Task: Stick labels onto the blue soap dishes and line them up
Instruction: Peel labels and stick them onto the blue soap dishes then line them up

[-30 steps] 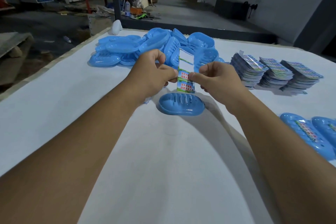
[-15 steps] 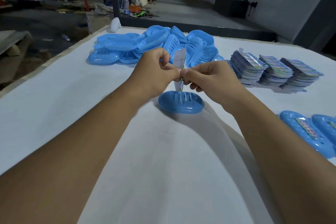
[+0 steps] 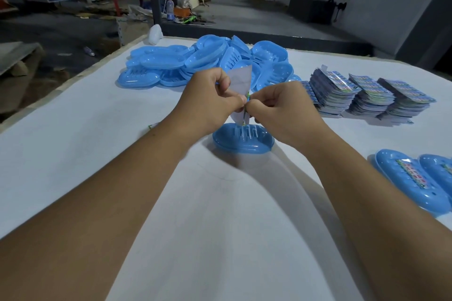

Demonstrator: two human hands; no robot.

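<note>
A single blue soap dish point(image 3: 242, 140) with slots lies on the white table point(image 3: 73, 134) in front of me. Just above it my left hand point(image 3: 208, 102) and my right hand point(image 3: 281, 110) pinch a label point(image 3: 242, 79) between thumbs and fingertips. The label stands upright, its white backing turned toward me and a strip of print showing at its edge. A heap of unlabelled blue dishes point(image 3: 203, 63) lies beyond the hands. Two labelled dishes point(image 3: 411, 181) lie side by side at the right edge.
Three stacks of printed labels point(image 3: 367, 96) stand at the right behind my right hand. A small scrap point(image 3: 152, 126) lies on the table beside my left forearm. A white bottle-like object point(image 3: 155, 34) sits at the table's far corner. Workshop floor lies beyond.
The label has turned from its printed face toward me to edge-on, then to its white back. Both hands have closed together on it, still above the single dish.
</note>
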